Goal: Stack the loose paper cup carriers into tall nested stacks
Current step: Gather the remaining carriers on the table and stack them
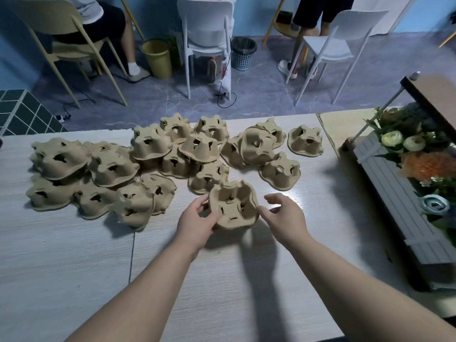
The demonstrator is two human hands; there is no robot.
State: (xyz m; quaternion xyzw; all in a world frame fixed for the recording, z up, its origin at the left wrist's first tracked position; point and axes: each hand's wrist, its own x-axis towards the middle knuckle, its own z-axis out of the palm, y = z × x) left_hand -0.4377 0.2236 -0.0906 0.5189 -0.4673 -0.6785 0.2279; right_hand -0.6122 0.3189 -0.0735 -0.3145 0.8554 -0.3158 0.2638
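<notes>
Two hands are working one paper cup carrier [233, 208] just above the near middle of the worktop [74, 255]: the left hand [197, 220] is making the grip, fingers curled round its left rim, while the right hand [283, 215] is hovering just beside its right rim, fingers loosely curled and holding nothing. The carrier is tilting its open cup side toward the camera. The loose pile of carriers [153, 164] is lying beyond and mostly left, so the left hand is nearer; the closest loose carrier [208, 177] is sitting just behind the held one, likely the next to nest.
</notes>
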